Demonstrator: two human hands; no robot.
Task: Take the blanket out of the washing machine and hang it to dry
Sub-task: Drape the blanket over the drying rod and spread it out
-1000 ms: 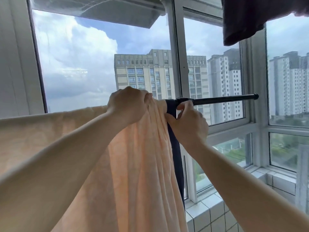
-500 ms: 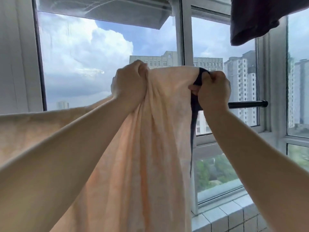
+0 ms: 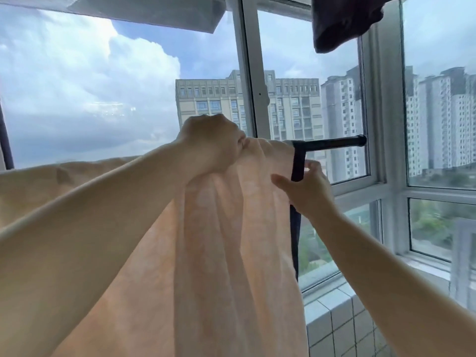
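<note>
A peach blanket (image 3: 226, 253) with a dark navy edge (image 3: 298, 163) hangs draped over a black drying rod (image 3: 334, 143) in front of the window. My left hand (image 3: 211, 143) grips a bunched fold of the blanket at the top, right at the rod. My right hand (image 3: 306, 186) is lower, at the blanket's right side just below the rod, fingers loosely spread and touching the navy edge. The rod's bare end sticks out to the right of the blanket. More of the blanket runs along the rod to the left (image 3: 64, 176).
A dark garment (image 3: 342, 21) hangs overhead at the top right. White window frames (image 3: 253, 73) stand right behind the rod, with a tiled sill (image 3: 334, 313) below. High-rise buildings show through the glass.
My right hand has let go of the navy edge it held up at the rod and dropped lower, fingers now spread. The blanket's right edge has settled onto the rod. My left hand keeps its hold.
</note>
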